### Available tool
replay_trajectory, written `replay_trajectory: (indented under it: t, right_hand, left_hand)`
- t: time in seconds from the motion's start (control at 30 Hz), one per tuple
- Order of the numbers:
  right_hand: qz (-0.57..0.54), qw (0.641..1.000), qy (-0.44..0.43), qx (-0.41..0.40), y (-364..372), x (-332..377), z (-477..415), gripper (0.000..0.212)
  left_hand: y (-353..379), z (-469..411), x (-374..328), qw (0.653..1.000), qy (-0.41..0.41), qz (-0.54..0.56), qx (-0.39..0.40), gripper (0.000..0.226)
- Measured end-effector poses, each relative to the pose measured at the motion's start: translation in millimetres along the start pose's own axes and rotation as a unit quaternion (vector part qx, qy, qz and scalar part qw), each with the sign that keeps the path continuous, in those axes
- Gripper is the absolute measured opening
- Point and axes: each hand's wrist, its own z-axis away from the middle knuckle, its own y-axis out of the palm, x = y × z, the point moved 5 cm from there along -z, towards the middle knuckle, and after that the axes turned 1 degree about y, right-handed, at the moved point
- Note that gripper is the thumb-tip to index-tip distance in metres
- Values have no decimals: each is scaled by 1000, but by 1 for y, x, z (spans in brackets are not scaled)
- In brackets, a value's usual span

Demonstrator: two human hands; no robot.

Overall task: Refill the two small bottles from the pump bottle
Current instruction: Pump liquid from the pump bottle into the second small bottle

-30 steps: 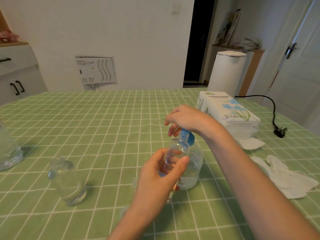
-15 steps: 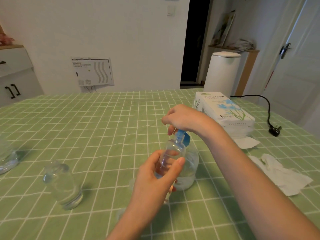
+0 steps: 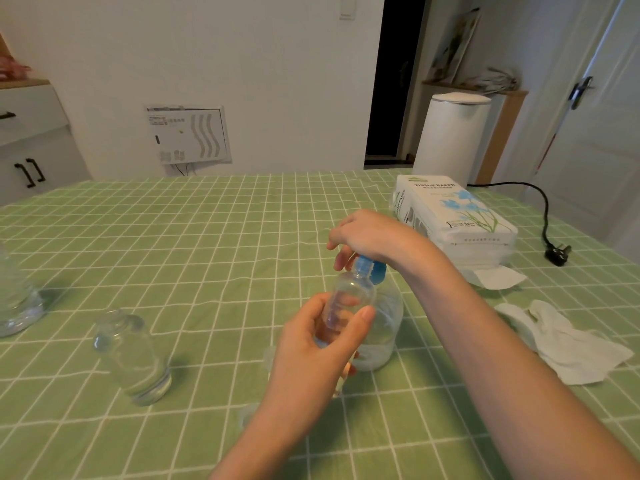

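White walls and a dark doorway stand behind a counter (image 3: 207, 254) covered in green checked cloth. A tall white bin (image 3: 450, 133) stands on the floor past the far right edge. On the counter's far right lies a pack of tissue paper (image 3: 457, 220), with a black cable and plug (image 3: 557, 254) beside it. Loose white tissues (image 3: 568, 344) lie crumpled nearer on the right.

The clear pump bottle (image 3: 384, 327) stands upright near the middle of the counter. The right hand (image 3: 370, 233) sits on top of it, its fingers (image 3: 341, 259) curled down over the blue pump head (image 3: 372, 268). Just in front, the left hand (image 3: 311, 351) holds a small bottle (image 3: 349, 296) off the cloth, thumb and fingers wrapped round its clear body. That bottle's neck is up against the blue head; whether liquid is running cannot be told.

A second small bottle (image 3: 131, 358) stands on the counter well to the left, touched by neither hand. Another clear vessel (image 3: 17, 299) is cut off by the left edge.
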Motion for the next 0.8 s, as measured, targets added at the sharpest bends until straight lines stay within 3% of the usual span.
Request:
replay_trajectory:
  t: [0.27, 0.47, 0.8]
  right_hand:
    - [21, 997, -53, -45, -13, 6, 0, 36]
    - [-48, 990, -88, -103, -28, 15, 4, 61]
    - [34, 999, -26, -20, -12, 15, -1, 71]
  left_hand:
    - [0, -1, -3, 1000, 8, -1, 7, 35]
    - [1, -2, -6, 1000, 7, 14, 11, 32]
    - [1, -2, -7, 1000, 8, 15, 6, 36]
